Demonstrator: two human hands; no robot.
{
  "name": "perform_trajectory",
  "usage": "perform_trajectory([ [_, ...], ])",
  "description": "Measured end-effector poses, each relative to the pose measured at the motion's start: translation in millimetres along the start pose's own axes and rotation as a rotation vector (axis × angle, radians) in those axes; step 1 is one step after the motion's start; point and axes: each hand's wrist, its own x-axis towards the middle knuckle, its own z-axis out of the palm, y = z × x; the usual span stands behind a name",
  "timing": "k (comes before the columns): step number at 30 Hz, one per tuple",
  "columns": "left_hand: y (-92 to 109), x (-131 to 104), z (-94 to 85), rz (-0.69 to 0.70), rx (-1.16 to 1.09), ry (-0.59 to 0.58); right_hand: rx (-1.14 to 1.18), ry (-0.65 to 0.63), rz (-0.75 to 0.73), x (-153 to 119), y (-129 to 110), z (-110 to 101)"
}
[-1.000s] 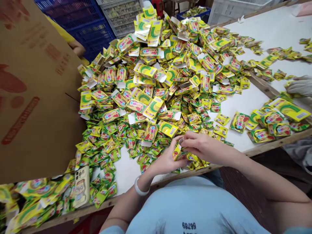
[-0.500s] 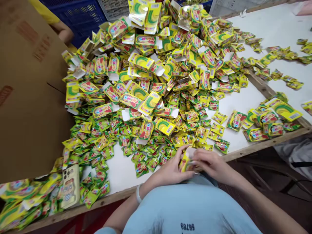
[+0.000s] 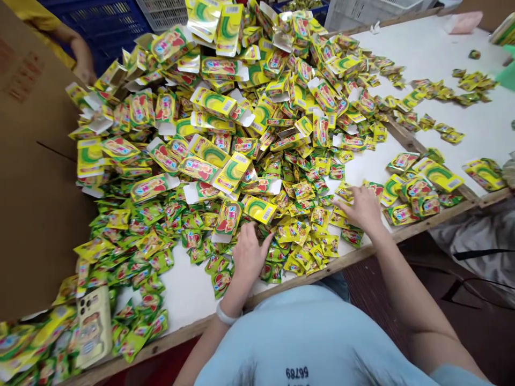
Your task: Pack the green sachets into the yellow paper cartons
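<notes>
My left hand point(image 3: 249, 254) reaches over green candy sachets point(image 3: 271, 272) at the front of the pile, thumb stretched away from the fingers. Its fingertips are partly hidden beside a small yellow-and-green box point(image 3: 259, 209). My right hand point(image 3: 363, 210) is spread above yellow sachets point(image 3: 295, 231) and a box partly covered by the hand; whether it touches them I cannot tell. No object shows in either hand. Behind them rises a large heap of small printed boxes point(image 3: 213, 103), several with open white flaps.
A cardboard carton point(image 3: 36, 187) stands at the left, a phone point(image 3: 94, 327) near it. Boxes point(image 3: 438, 174) lie grouped at the right edge. The white table point(image 3: 189, 289) has a wooden rim point(image 3: 181, 329). Another person's arm point(image 3: 76, 45) shows behind the carton.
Both hands held a small box near my body; now it is out of them. My hands have parted, the left onto the sachets, the right outward to the right. The view has shifted.
</notes>
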Motion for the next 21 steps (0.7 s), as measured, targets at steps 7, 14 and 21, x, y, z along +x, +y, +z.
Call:
perform_trajectory([
  [7,-16,-11,-5.3,0.001,-0.304,-0.114,0.355,-0.131,-0.049,-1,-8,30],
  [14,4,-19,3.0,0.399,-0.332,0.109,0.958,0.010,0.230,-16,-22,8],
  [21,17,2,14.7,0.506,-0.399,-0.144,1.369,-0.396,0.299,-44,-64,-18],
])
